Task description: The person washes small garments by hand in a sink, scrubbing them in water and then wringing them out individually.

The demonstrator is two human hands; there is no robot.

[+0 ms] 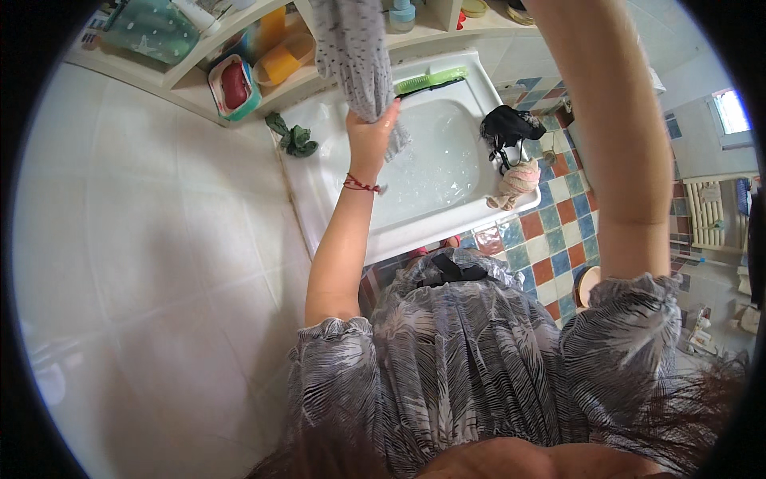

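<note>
My left hand (372, 137) is closed around the lower part of a light grey, dark-speckled cloth (355, 60). The cloth hangs down from beyond the top edge of the picture, and its loose end dangles below my fingers. Beneath it is a white sink (379, 243) with water (435, 164) inside. My right forearm (610, 120) reaches up past the top edge, so the right hand is out of sight. Whether it touches the cloth cannot be seen.
A green comb (431, 81) lies on the sink's far rim. A black lacy garment (511, 125) and a bunched pinkish cloth (519, 180) rest along the right rim. Dark green cloth (297, 140) sits at the left corner. Red soap (234, 85) is on the shelf.
</note>
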